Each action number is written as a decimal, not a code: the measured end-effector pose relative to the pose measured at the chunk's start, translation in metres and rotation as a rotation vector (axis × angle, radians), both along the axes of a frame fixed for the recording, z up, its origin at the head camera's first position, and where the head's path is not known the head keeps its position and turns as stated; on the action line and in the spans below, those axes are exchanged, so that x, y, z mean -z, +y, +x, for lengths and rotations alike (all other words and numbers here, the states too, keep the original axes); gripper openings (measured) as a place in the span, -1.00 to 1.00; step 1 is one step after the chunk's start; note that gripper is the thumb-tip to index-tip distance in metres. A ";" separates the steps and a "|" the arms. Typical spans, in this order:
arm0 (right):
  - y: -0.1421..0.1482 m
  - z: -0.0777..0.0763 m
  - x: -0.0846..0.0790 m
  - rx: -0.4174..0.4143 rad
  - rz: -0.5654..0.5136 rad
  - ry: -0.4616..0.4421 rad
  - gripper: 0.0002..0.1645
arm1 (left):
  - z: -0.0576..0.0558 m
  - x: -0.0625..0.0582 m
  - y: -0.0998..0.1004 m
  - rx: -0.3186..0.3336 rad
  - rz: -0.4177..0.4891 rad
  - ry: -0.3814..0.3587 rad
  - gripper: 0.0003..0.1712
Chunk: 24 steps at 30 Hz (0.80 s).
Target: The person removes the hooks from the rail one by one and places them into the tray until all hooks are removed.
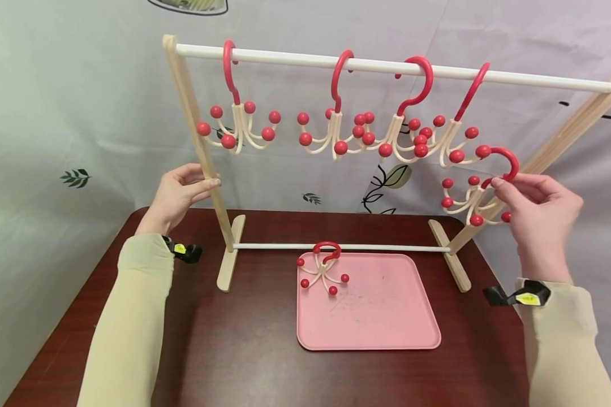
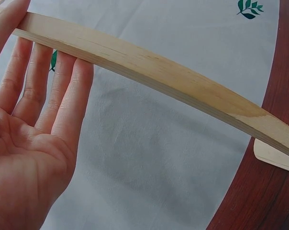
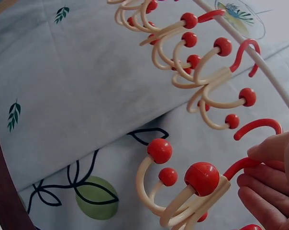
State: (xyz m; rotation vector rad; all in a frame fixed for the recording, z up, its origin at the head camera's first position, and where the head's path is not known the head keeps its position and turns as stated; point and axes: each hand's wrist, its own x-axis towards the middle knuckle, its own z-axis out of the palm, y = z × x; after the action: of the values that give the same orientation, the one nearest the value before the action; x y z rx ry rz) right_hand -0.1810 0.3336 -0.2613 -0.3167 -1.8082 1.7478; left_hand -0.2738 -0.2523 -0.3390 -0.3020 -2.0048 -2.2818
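In the head view my left hand [image 1: 175, 195] pinches the left wooden post [image 1: 190, 113] of a garment rack. The left wrist view has the thumb on one side of the post [image 2: 135, 57] and the fingers on the other. My right hand [image 1: 545, 212] holds a multi-arm hook hanger [image 1: 476, 200] by its red hook, below the right end of the white top rail [image 1: 295, 59]. Cream arms with red ball tips curve out from the hanger's stem. In the right wrist view, thumb and fingers pinch the base of the red hook [image 3: 259, 125], whose curved end sits apart from the rail.
Several matching hangers [image 1: 336, 127] hang along the rail. Another hanger [image 1: 323, 271] lies on the pink tray [image 1: 371, 316], near its back left corner. A lower white bar [image 1: 285, 246] joins the rack's wooden feet [image 1: 231, 265] on the dark red table [image 1: 244, 350]. Patterned cloth covers the wall behind.
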 end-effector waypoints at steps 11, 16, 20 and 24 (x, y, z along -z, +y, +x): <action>-0.017 0.001 0.025 -0.062 0.047 0.009 -0.52 | 0.000 0.000 0.000 0.006 0.010 0.001 -0.76; -0.027 0.001 0.033 -0.069 0.131 -0.004 -0.57 | 0.001 0.000 0.000 0.007 0.011 0.003 -0.76; -0.035 0.001 0.040 -0.103 0.155 0.036 -0.63 | 0.001 0.000 0.000 0.006 0.008 0.001 -0.75; -0.043 0.002 0.047 -0.135 0.204 0.029 -0.66 | 0.000 0.000 0.000 0.003 -0.005 0.000 -0.71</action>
State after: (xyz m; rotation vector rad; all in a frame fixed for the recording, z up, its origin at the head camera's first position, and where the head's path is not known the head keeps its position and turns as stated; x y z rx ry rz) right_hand -0.1790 0.2905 -0.3086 -0.0878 -2.0073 1.6284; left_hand -0.2735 -0.2526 -0.3390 -0.3054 -2.0118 -2.2786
